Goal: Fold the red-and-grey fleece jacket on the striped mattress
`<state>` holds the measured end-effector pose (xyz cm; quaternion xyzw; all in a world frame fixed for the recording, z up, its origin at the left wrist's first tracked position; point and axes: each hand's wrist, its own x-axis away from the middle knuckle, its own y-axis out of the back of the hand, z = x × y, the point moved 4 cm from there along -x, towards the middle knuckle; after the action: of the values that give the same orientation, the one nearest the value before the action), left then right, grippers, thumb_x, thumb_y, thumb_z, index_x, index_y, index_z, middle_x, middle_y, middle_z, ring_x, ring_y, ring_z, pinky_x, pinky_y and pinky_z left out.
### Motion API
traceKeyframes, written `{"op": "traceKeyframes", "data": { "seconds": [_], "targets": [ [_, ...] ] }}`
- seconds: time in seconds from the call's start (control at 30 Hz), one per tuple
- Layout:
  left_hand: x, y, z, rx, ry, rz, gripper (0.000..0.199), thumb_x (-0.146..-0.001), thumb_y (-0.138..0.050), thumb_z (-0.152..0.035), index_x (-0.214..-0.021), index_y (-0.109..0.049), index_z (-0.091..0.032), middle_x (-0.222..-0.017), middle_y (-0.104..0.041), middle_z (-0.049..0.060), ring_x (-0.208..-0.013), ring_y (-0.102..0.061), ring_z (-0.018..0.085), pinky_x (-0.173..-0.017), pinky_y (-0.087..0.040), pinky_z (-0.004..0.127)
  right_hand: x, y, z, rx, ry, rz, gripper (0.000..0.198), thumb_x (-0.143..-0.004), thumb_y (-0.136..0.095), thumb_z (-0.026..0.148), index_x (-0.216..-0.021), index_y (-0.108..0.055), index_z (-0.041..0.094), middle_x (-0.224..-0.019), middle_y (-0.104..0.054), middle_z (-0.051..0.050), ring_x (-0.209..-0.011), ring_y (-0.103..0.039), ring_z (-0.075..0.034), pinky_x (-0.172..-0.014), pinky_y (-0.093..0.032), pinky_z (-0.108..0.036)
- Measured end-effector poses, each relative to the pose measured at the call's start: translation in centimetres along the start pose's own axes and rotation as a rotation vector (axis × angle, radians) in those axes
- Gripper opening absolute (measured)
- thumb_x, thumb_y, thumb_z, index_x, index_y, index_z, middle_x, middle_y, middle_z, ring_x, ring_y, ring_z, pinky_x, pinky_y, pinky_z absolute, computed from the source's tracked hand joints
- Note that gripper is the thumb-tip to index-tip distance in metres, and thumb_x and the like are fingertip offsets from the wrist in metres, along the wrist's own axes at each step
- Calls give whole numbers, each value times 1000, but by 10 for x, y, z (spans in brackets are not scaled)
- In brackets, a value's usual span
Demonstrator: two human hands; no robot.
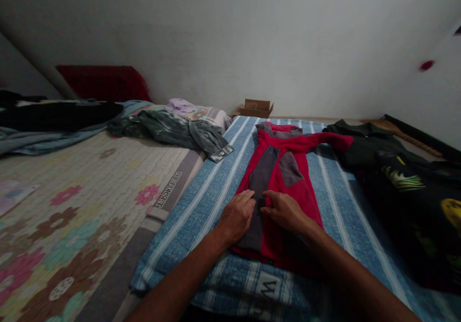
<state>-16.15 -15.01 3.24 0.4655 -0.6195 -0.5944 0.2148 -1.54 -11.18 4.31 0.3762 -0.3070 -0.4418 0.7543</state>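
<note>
1. The red and grey shirt lies flat on the blue striped blanket, between a dark green garment at left and a black printed garment at right.
2. Its long axis runs straight away from the person, collar at the far end, one red sleeve stretched out rightward.
3. The left hand rests palm down, fingers loosely open, on the grey panel.
4. The right hand presses flat beside it; the fingertips nearly meet. Both are equally near.
</note>
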Motion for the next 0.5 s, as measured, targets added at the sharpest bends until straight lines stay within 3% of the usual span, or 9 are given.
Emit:
{"op": "traceKeyframes", "data": {
  "seconds": [0.27,0.5],
  "targets": [
    [1,-3,-6,-62,7,55,25,-87,-40,-6,-104,-58,-11,-131,-53,16,-127,-44,26,-105,-38,44,-13,-8,-8,-135,-63,-88,55,-71,-65,23,-124,-54,16,-114,-64,-11,-103,-60,-24,-84,-43,-31],
    [1,2,-7,-31,-3,4,27,-85,-39,-4,-104,-58,-13,-130,-54,16,-126,-46,24,-106,-38,43,-22,-14,-17,-412,-108,-163,41,-57,-56,4,-94,-65,17,-72,-62,2,-64,-56,-13,-57,-40,-20]
  ]
}}
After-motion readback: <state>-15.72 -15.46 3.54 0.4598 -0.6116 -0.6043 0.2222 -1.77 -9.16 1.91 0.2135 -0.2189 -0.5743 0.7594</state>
